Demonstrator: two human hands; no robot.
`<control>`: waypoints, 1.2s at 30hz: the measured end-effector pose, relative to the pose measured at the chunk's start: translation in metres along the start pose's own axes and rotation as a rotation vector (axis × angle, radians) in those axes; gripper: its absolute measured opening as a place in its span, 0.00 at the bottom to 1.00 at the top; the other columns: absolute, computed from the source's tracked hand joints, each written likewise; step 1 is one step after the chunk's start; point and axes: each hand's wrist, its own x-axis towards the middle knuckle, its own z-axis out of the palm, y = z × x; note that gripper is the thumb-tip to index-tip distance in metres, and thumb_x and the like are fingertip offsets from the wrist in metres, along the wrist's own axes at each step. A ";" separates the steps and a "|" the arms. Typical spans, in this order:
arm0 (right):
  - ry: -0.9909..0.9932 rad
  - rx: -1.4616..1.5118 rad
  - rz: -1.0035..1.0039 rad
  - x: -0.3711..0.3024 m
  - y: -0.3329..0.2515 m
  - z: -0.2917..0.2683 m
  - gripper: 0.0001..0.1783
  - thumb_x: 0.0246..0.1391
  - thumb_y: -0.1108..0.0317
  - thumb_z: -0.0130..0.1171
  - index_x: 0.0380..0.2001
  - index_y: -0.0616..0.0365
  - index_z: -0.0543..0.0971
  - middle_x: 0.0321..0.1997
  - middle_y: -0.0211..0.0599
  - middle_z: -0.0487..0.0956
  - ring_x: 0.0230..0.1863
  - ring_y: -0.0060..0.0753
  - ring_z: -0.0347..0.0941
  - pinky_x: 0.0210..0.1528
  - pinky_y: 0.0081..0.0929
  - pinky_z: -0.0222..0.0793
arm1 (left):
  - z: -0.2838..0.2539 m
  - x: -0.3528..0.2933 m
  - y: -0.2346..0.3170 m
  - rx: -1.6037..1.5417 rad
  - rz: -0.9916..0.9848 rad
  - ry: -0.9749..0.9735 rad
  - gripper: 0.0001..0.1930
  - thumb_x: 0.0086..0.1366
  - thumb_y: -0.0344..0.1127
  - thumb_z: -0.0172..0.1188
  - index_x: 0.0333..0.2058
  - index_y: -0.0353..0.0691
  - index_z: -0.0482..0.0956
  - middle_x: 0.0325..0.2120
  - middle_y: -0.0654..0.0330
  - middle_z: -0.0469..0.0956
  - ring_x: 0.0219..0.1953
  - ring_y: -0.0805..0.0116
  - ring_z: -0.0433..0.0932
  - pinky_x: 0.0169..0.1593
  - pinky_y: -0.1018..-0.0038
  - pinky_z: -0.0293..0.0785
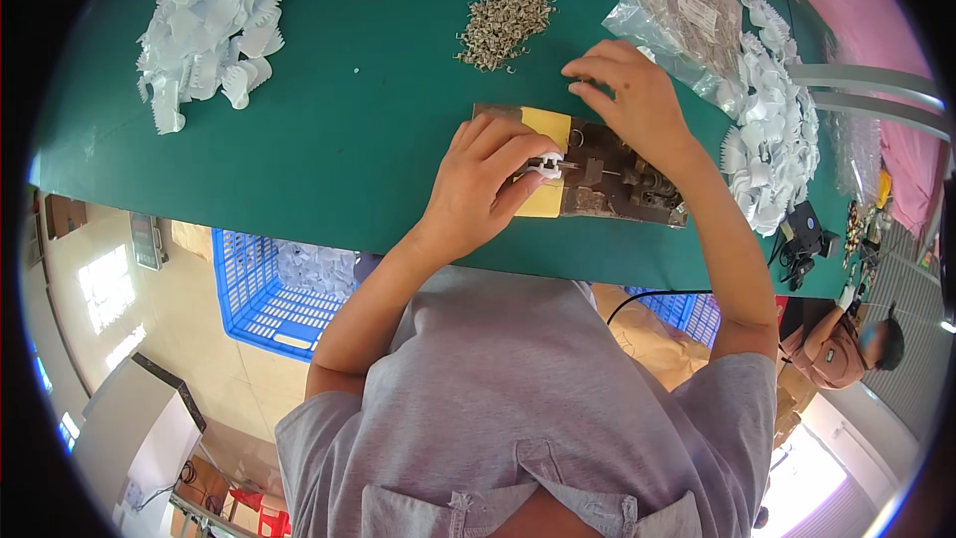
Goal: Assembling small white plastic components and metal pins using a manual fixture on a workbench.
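My left hand (476, 174) pinches a white plastic part (547, 164) between thumb and fingers. It holds the part against the pin end of a small dark metal fixture (609, 201), whose left portion has a yellow surface (543, 201). My right hand (629, 90) is raised beyond the fixture, thumb and index finger bent towards each other with their tips close. Whatever sits between those tips is too small to make out. Beyond them on the green table lies a pile of small metal clips (506, 25).
White toothed plastic pieces (224, 15) are heaped at far left, with another heap (767, 139) at right. A clear bag (687, 15) lies near the right heap. Below the table edge stands a blue crate (254, 289). A person (836, 349) is at far right.
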 end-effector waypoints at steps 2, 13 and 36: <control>-0.035 -0.037 -0.062 0.000 0.003 0.000 0.06 0.60 0.68 0.63 0.39 0.55 0.83 0.40 0.32 0.81 0.46 0.42 0.78 0.46 0.39 0.77 | 0.000 0.000 0.001 0.010 0.011 0.006 0.16 0.58 0.22 0.67 0.46 0.41 0.83 0.42 0.58 0.81 0.46 0.52 0.77 0.51 0.61 0.73; -0.094 0.658 0.288 -0.023 -0.059 -0.022 0.06 0.60 0.69 0.68 0.36 0.61 0.85 0.33 0.31 0.82 0.37 0.27 0.76 0.43 0.26 0.73 | 0.003 -0.003 -0.002 -0.016 -0.017 0.007 0.16 0.58 0.27 0.69 0.46 0.43 0.81 0.43 0.60 0.79 0.48 0.54 0.75 0.52 0.59 0.70; 0.074 0.431 0.142 -0.053 -0.077 0.002 0.05 0.54 0.77 0.68 0.34 0.57 0.83 0.32 0.30 0.78 0.38 0.35 0.70 0.41 0.33 0.68 | 0.004 -0.003 -0.002 -0.007 -0.034 0.003 0.16 0.58 0.26 0.69 0.46 0.43 0.80 0.43 0.60 0.79 0.48 0.55 0.76 0.52 0.60 0.69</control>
